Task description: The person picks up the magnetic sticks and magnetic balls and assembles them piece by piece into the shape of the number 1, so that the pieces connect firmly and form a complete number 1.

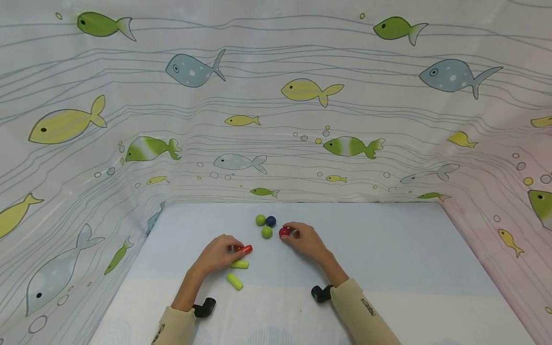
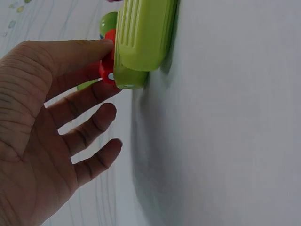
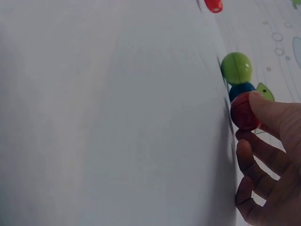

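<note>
Cream sleeves [image 1: 360, 311] are being worn nearest the head camera, with a black wrist-mounted device [image 1: 320, 294] being carried beside each. By the left hand [image 1: 219, 254], a red plastic bar [image 1: 247, 249] is being pinched between thumb and fingertips, near 2 ribbed lime-green bars [image 1: 235, 281] that are being supported by the pale tabletop [image 1: 276, 306]. With any careless lowering or turning, the closer lime-green bar could be getting nudged askew; whether the red bar is being borne clear of the surface cannot be told. By the right hand [image 1: 307, 239], a glossy red ball [image 1: 284, 232] is being clasped between thumb and fingertips, to the right of a group where 2 lime-green balls [image 1: 267, 232] and 1 dark blue ball [image 1: 270, 221] are being left unheld. Trouble is probably being invited by roundness: through an off-centre pinch, the red ball could be getting squeezed out and sent rolling, and by a leftward knock the unheld balls could be getting scattered.
</note>
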Action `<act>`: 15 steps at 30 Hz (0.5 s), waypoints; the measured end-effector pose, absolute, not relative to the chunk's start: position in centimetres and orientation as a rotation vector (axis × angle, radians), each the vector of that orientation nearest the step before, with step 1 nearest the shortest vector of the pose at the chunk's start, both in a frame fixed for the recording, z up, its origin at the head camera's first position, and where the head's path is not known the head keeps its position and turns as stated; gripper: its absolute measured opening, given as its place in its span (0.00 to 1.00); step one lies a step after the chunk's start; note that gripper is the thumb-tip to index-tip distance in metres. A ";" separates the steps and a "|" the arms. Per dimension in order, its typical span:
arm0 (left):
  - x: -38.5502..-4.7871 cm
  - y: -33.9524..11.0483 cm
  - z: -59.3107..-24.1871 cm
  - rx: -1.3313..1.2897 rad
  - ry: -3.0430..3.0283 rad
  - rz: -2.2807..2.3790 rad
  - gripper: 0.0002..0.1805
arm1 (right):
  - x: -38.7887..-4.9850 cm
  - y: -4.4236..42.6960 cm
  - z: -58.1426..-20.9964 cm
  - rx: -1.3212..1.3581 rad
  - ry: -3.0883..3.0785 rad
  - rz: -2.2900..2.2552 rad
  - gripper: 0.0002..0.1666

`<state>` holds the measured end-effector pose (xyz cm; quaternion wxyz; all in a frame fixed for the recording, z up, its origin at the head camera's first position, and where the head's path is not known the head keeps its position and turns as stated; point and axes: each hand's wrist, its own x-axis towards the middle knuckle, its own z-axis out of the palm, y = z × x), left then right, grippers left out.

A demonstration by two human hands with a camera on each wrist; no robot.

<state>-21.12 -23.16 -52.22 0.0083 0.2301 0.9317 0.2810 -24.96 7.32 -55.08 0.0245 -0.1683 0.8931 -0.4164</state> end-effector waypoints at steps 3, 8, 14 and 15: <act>-21.2 -22.6 -52.0 0.711 2.924 0.885 0.07 | -24.9 7.5 -55.0 -0.511 2.756 -1.306 0.21; -21.3 -21.2 -51.5 0.705 2.937 0.885 0.07 | -24.9 7.5 -54.7 -0.518 2.747 -1.330 0.22; -21.4 -19.5 -51.2 0.645 2.944 0.867 0.06 | -24.9 7.4 -54.6 -0.522 2.736 -1.346 0.21; -21.4 -19.2 -51.2 0.640 2.945 0.865 0.06 | -24.9 7.4 -54.6 -0.526 2.731 -1.353 0.21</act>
